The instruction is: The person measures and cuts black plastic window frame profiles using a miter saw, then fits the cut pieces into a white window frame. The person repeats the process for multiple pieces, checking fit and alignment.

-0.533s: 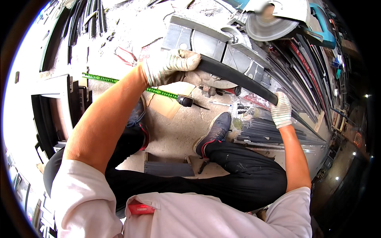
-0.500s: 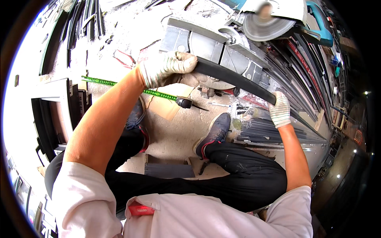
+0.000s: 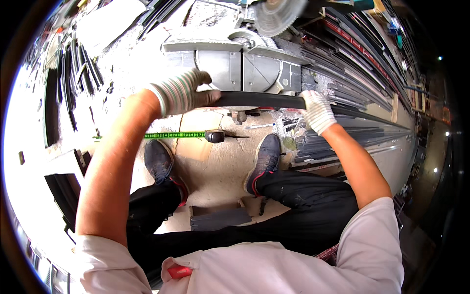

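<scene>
A long black strip (image 3: 259,100), which looks like a frame profile, lies level across the front of the silver mitre saw base (image 3: 218,68). At its right part my right hand (image 3: 317,110), in a striped white glove, is closed around it. My left hand (image 3: 183,92), gloved the same way, is at the strip's left end. Its thumb reaches that end while the fingers stand apart from the thumb, so its grip is open. Behind the base's fence, the round saw blade (image 3: 279,14) is raised above the table.
A green tape measure (image 3: 214,136) lies extended on the floor before my shoes. Dark profiles (image 3: 338,139) are stacked on the right, with more strips (image 3: 73,78) at the far left. A dark frame (image 3: 63,188) stands at left; a low grey block (image 3: 220,219) sits between my legs.
The strip has come down from a slant to level in front of the saw base. My left hand's fingers have spread from its end. The view has shifted right.
</scene>
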Motion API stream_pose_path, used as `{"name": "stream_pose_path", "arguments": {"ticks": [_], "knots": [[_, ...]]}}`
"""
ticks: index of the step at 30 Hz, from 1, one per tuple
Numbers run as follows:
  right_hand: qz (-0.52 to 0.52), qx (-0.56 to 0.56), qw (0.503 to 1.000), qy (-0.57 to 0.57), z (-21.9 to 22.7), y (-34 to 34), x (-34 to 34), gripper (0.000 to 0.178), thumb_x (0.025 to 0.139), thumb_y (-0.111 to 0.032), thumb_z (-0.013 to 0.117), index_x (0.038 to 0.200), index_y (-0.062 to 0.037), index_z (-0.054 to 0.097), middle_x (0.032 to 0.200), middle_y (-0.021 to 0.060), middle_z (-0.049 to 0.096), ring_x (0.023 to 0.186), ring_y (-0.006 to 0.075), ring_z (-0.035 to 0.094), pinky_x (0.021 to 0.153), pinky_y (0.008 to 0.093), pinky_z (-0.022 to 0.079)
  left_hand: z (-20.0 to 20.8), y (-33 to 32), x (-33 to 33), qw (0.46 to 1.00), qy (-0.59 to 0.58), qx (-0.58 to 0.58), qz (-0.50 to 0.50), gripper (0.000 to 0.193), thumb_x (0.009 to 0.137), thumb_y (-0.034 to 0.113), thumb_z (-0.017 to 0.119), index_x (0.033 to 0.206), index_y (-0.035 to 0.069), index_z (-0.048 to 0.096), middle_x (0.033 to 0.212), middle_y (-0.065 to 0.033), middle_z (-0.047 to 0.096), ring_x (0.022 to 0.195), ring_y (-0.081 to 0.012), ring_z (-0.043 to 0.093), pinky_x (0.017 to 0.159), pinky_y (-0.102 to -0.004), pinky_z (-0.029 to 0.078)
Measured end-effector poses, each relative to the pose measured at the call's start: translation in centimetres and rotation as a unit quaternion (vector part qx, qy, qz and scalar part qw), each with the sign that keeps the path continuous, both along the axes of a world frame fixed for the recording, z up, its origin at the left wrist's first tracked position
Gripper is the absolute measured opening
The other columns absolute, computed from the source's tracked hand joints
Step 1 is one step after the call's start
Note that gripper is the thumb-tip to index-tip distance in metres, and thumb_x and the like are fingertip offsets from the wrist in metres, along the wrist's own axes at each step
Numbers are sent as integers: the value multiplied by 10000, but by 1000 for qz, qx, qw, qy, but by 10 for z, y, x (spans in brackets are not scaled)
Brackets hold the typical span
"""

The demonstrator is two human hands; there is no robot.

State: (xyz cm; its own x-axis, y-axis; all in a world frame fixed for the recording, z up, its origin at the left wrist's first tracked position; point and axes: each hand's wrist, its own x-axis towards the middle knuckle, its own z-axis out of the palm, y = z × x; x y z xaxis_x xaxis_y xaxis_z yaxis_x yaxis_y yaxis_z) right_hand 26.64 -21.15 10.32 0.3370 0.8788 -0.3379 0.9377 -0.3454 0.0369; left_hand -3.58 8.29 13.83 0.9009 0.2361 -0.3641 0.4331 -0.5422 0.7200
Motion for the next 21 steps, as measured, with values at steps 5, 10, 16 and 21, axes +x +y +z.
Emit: {"name": "stream_pose_path", "arguments": {"ticks": [5, 10, 16, 21], "knots": [[29, -22, 999, -35, -17, 38, -25, 445, 801, -260, 844, 1103, -53, 590, 1057, 153, 671, 1031, 323, 661, 929, 436, 523, -14, -12, 19, 990, 89, 94, -64, 462, 1011, 442, 605, 1062, -4, 715, 891, -242, 727, 872, -417, 708, 813, -456, 549], [65, 59, 996, -32, -52, 78, -58, 343, 811, -267, 805, 1007, -57, 617, 954, 168, 703, 929, 327, 700, 839, 438, 555, -44, 2, 19, 994, 103, 29, -19, 380, 999, 371, 651, 1086, 6, 707, 881, -210, 724, 834, -349, 686, 794, -440, 533], [54, 100, 994, -1, -81, 130, -97, 399, 737, -281, 848, 976, -79, 601, 927, 127, 692, 927, 314, 686, 863, 442, 532, -63, 30, 0, 992, 111, -11, 65, 296, 962, 259, 734, 1094, -3, 697, 880, -152, 717, 786, -211, 626, 780, -394, 518], [59, 141, 986, 60, -80, 145, -108, 422, 765, -326, 829, 1025, -73, 613, 994, 129, 651, 993, 318, 632, 920, 450, 498, -70, 54, -15, 990, 121, -3, 68, 261, 932, 208, 753, 1083, 4, 689, 921, -129, 725, 808, -205, 627, 809, -382, 524]]}}
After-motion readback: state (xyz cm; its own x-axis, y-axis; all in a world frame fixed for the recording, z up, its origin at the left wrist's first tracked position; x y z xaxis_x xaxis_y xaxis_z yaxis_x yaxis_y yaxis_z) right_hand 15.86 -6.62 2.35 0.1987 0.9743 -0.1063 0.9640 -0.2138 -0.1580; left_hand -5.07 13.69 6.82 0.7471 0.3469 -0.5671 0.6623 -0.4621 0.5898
